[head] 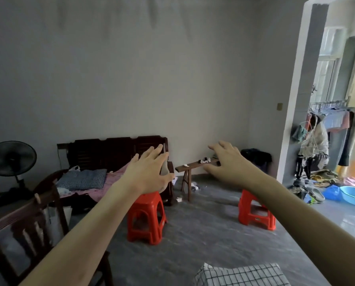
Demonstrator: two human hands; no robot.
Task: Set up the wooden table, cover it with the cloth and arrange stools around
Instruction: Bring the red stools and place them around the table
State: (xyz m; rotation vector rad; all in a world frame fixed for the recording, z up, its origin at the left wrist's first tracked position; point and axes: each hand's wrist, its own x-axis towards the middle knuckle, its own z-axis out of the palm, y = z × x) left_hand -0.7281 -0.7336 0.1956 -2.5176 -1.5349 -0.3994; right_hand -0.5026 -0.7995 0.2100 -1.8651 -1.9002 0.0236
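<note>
While both hands hover empty — red stools stand below.

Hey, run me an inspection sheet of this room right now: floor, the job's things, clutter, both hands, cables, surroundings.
Surface: grey floor, mostly bare in the middle.
Job's things: two red plastic stools, one on the left, one on the right, standing apart; checked cloth at the bottom edge. Wooden table itself: cannot tell which piece it is.
Clutter: paper scraps by the narrow wooden bench; shoes and a blue basin at the doorway.
Grippers: left hand and right hand both open, outstretched, holding nothing.
Cables: nothing seen.
Surroundings: dark wooden sofa with bedding, standing fan, dark chair, hanging clothes.
</note>
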